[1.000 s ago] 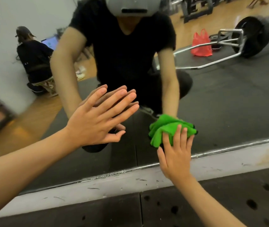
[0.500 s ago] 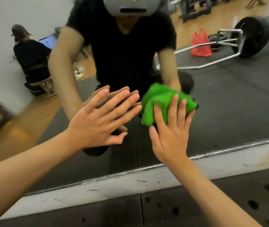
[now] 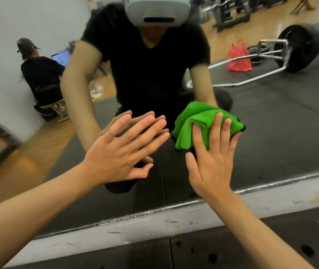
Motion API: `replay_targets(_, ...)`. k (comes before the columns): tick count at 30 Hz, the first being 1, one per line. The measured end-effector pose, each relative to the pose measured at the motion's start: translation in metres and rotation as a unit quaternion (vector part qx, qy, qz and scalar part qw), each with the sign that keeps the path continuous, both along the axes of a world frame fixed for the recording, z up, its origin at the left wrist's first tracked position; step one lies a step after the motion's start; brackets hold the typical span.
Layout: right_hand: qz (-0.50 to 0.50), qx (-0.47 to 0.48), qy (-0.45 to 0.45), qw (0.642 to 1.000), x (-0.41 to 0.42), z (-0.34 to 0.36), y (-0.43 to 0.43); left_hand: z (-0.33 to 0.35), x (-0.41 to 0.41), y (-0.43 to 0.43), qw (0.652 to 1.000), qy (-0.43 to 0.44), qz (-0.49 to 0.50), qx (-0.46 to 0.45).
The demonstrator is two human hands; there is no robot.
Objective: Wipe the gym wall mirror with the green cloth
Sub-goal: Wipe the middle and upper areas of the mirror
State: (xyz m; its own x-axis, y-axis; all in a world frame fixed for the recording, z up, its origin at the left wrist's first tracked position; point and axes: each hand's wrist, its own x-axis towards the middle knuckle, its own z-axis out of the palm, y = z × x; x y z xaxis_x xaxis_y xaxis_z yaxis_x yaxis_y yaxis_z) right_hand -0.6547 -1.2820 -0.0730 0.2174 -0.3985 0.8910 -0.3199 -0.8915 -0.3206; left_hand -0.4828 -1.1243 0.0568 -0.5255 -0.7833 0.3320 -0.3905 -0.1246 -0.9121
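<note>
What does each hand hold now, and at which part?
The right hand presses the green cloth to the mirror, straight fingers over its lower right part. The left hand lies flat on the glass, empty.

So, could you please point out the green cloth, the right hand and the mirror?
green cloth (image 3: 195, 121), head view, on its upper folds.
right hand (image 3: 211, 167), head view, on the back of the hand.
mirror (image 3: 283, 133), head view, on bare glass right of the cloth.

In the middle of the frame the left hand (image 3: 116, 156) seems to lie flat on the mirror (image 3: 281, 133). Just right of it, the right hand (image 3: 211, 167) presses the cloth (image 3: 191, 125) on the glass.
</note>
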Motion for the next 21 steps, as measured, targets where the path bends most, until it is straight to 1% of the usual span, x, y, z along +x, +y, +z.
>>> replay_targets(2,-0.011,0.006,0.016,1.0,-0.005,-0.044,-0.003,0.0,0.0,0.0,1.0,0.001,0.001,-0.001)
replay_targets(6,-0.038,0.083,0.121,0.988,-0.033,-0.161,0.003,-0.001,0.002,-0.001,1.0,-0.001,-0.004,-0.007)
replay_targets(9,-0.036,0.133,0.158,0.978,-0.046,-0.192,0.01,-0.001,0.002,-0.002,1.0,0.0,-0.005,-0.003)
replay_targets(11,-0.05,0.165,0.153,0.973,-0.04,-0.189,0.018,-0.002,0.003,-0.001,1.0,-0.002,-0.001,-0.002)
replay_targets(12,-0.057,0.188,0.133,0.971,-0.033,-0.181,0.02,-0.003,0.003,0.0,1.0,-0.001,0.0,-0.003)
replay_targets(14,-0.056,0.216,0.054,0.973,-0.019,-0.146,0.016,-0.004,0.003,-0.001,1.0,-0.001,-0.002,-0.005)
replay_targets(17,-0.047,0.159,-0.057,0.984,-0.008,-0.07,-0.005,-0.003,0.003,-0.002,1.0,0.003,-0.005,-0.001)
replay_targets(19,-0.049,0.141,-0.094,0.984,-0.006,-0.029,-0.015,-0.002,0.004,-0.002,1.0,0.002,-0.003,-0.004)
replay_targets(21,-0.055,0.139,-0.112,0.982,-0.003,-0.017,-0.016,-0.004,0.005,-0.002,1.0,-0.001,-0.003,-0.005)
